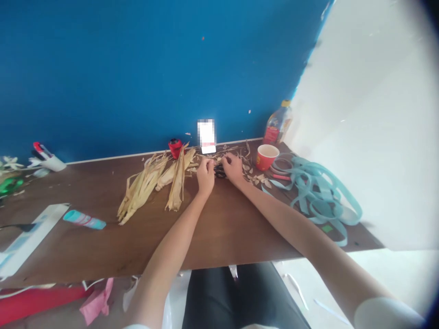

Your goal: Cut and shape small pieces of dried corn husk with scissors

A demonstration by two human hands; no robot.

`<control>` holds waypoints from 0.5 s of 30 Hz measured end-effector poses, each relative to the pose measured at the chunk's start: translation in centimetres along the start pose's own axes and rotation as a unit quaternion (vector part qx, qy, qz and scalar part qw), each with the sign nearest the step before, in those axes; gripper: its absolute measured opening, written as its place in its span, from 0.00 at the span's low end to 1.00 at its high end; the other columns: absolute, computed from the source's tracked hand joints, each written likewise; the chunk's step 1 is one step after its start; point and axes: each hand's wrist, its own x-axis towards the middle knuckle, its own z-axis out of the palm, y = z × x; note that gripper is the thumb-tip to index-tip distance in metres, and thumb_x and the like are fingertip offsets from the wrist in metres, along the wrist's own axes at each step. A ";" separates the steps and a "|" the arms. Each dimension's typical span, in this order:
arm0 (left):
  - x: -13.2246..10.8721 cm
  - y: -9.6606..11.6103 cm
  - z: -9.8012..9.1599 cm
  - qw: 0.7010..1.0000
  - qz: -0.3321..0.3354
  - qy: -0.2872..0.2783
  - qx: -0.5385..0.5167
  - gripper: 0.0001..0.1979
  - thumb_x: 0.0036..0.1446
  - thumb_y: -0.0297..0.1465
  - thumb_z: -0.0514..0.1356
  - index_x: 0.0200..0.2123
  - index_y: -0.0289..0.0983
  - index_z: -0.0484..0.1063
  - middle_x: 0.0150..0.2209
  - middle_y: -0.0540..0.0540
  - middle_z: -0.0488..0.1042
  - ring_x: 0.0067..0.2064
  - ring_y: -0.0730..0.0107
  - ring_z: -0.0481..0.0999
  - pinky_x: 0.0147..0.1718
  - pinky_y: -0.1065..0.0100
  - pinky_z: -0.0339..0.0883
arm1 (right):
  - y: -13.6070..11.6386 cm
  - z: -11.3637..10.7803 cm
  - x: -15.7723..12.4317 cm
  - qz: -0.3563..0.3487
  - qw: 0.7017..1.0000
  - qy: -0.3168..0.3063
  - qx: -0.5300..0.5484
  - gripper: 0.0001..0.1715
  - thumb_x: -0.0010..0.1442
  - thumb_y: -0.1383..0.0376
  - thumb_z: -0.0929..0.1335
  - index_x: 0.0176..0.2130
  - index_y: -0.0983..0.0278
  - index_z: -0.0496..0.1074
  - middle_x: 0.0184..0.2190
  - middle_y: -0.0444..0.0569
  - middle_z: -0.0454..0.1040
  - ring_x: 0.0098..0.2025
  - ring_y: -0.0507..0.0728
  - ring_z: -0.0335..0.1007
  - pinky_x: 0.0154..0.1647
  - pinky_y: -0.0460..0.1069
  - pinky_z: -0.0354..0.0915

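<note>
My left hand is over the far middle of the table, its thumb and fingers pinched together. Close on its right, my right hand has curled fingers; whatever is in either hand is too small or hidden to tell. Between them lies a black object with looped shapes like scissor handles, partly covered by the hands. Small pale scraps of dry husk are scattered around my right hand. Left of my left hand lie dried corn husks, with another husk nearest to it.
A red paper cup, a bottle and tangled blue strapping stand or lie at right. Against the blue wall are a phone-like white screen and a red object. A blue roll, power strip and pen cup are left.
</note>
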 end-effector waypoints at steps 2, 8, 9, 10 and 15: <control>0.0 -0.3 0.2 0.995 0.057 -0.014 0.076 0.09 0.56 0.33 0.61 0.41 0.40 0.70 0.39 0.46 0.73 0.32 0.71 0.71 0.37 0.70 0.63 | -0.1 0.0 0.0 -0.003 1.000 -0.006 0.003 0.13 0.58 0.63 0.60 0.29 0.63 0.71 0.25 0.44 0.72 0.28 0.53 0.65 0.33 0.47 0.59; 0.0 -1.1 1.0 0.962 0.128 -0.076 0.228 0.12 0.62 0.32 0.53 0.49 0.40 0.66 0.49 0.39 0.68 0.49 0.60 0.71 0.44 0.65 0.64 | -0.1 -0.1 -0.2 -0.021 1.000 -0.012 -0.006 0.13 0.59 0.63 0.60 0.31 0.63 0.71 0.26 0.45 0.73 0.29 0.54 0.66 0.33 0.47 0.59; 0.1 -1.2 1.1 0.959 0.131 -0.084 0.236 0.11 0.63 0.31 0.51 0.48 0.40 0.66 0.49 0.39 0.69 0.49 0.59 0.70 0.44 0.64 0.64 | -0.1 -0.1 -0.2 -0.022 1.000 -0.009 -0.012 0.13 0.60 0.63 0.59 0.31 0.63 0.71 0.27 0.45 0.73 0.29 0.54 0.66 0.34 0.47 0.58; 0.2 -1.2 1.2 0.958 0.132 -0.086 0.241 0.12 0.64 0.31 0.50 0.48 0.40 0.66 0.48 0.39 0.69 0.49 0.59 0.71 0.45 0.64 0.64 | -0.2 -0.1 -0.3 -0.023 1.000 -0.007 -0.019 0.13 0.60 0.63 0.59 0.32 0.62 0.71 0.27 0.45 0.74 0.29 0.54 0.67 0.34 0.47 0.58; 0.6 -1.3 1.1 0.954 0.125 -0.077 0.261 0.14 0.65 0.32 0.46 0.48 0.39 0.66 0.48 0.39 0.69 0.49 0.58 0.70 0.47 0.62 0.62 | -0.8 -0.3 -0.7 -0.056 0.996 -0.013 -0.072 0.13 0.62 0.61 0.60 0.34 0.62 0.71 0.28 0.46 0.74 0.30 0.55 0.68 0.34 0.48 0.58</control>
